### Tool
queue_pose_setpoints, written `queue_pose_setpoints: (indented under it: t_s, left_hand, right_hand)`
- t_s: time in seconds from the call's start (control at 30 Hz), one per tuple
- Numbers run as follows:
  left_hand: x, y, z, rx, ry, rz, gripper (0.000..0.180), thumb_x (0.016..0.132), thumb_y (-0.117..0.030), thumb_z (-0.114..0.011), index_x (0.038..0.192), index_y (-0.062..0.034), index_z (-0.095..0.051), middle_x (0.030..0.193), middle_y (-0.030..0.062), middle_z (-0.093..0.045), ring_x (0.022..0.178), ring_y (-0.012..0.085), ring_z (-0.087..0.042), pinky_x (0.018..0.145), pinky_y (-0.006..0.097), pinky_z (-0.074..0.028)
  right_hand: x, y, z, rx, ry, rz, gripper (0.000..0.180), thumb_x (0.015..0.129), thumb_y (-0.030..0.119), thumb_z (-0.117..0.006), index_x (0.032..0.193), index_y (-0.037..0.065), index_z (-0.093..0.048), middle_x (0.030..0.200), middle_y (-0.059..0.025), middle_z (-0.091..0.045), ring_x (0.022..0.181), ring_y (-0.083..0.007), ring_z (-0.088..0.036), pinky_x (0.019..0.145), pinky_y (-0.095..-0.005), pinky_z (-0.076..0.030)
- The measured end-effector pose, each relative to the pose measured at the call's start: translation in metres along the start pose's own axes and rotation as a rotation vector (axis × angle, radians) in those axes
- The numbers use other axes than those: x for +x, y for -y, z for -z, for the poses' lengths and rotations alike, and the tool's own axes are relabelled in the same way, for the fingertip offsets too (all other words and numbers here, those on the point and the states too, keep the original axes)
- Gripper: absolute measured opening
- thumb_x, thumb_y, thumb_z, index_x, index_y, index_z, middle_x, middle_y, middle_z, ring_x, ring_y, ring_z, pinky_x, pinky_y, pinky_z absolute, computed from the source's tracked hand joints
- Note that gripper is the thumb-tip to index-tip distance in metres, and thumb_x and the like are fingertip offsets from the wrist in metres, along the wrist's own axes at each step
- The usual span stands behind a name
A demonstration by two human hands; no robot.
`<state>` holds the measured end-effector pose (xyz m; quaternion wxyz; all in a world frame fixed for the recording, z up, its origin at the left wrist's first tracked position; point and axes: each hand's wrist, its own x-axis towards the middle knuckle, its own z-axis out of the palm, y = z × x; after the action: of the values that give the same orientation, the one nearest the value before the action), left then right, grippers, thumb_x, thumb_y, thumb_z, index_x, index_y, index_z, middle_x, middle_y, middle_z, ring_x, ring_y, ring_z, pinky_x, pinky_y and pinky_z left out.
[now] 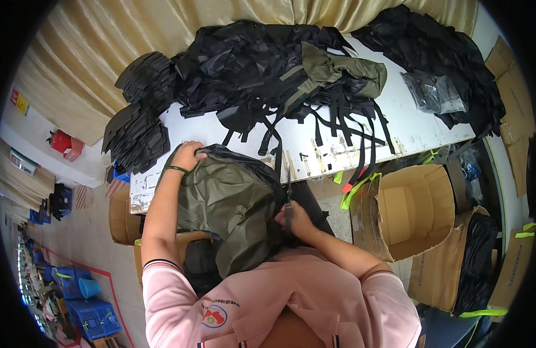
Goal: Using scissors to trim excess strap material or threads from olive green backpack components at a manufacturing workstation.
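An olive-green fabric bag point(224, 194) with a black lining edge hangs between my arms, over the table's front edge and against my body. My left hand point(189, 155) is closed on its upper left edge, with a dark band around the wrist. To the right of the fabric, my right hand point(297, 221) is closed round a slim dark upright thing point(289, 211). A thin part of it points up toward the table; whether it is a tool or a strap I cannot make out.
The white table point(216, 129) bears a heap of black bags point(239, 58), an olive bag point(361, 72) with dangling straps, stacked black pieces point(143, 81) and a clear plastic packet point(433, 93). An open carton point(395, 243) stands at right. Blue crates point(94, 319) stand at lower left.
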<state>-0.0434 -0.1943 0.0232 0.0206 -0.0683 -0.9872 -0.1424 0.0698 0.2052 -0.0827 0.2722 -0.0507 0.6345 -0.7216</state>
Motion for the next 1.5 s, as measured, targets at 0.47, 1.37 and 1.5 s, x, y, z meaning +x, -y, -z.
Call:
queue_pose_setpoints:
  t_s: [0.47, 1.37, 1.5]
  left_hand:
    - [-0.050, 0.019, 0.045, -0.400, -0.189, 0.225, 0.027, 0.087, -0.027, -0.065, 0.080, -0.0015, -0.057, 0.064, 0.0023, -0.047, 0.064, 0.0105, -0.041, 0.062, 0.028, -0.039]
    - [-0.040, -0.069, 0.016, -0.370, -0.034, -0.036, 0.040, 0.076, -0.015, -0.073, 0.113, -0.0055, -0.060, 0.108, 0.0126, -0.056, 0.098, 0.0273, -0.055, 0.089, 0.034, -0.045]
    - [-0.022, -0.103, 0.007, -0.319, -0.161, -0.222, 0.031, 0.076, -0.014, -0.071, 0.105, -0.0061, -0.063, 0.104, 0.0123, -0.059, 0.096, 0.0309, -0.056, 0.086, 0.037, -0.045]
  right_hand:
    - [-0.017, -0.009, -0.023, -0.168, 0.004, -0.218, 0.042, 0.078, 0.031, -0.078, 0.096, 0.002, -0.054, 0.077, -0.0070, -0.059, 0.075, -0.0122, -0.054, 0.065, -0.0305, -0.046]
    - [0.026, 0.160, 0.200, -0.800, -0.614, 0.331, 0.026, 0.078, 0.005, -0.072, 0.093, 0.005, -0.051, 0.078, -0.0077, -0.062, 0.070, -0.0180, -0.061, 0.063, -0.0302, -0.048]
    - [0.026, 0.194, 0.170, -0.838, -0.604, 0.440, 0.027, 0.075, -0.001, -0.066, 0.098, 0.005, -0.051, 0.085, -0.0172, -0.066, 0.079, -0.0348, -0.066, 0.071, -0.0381, -0.051]
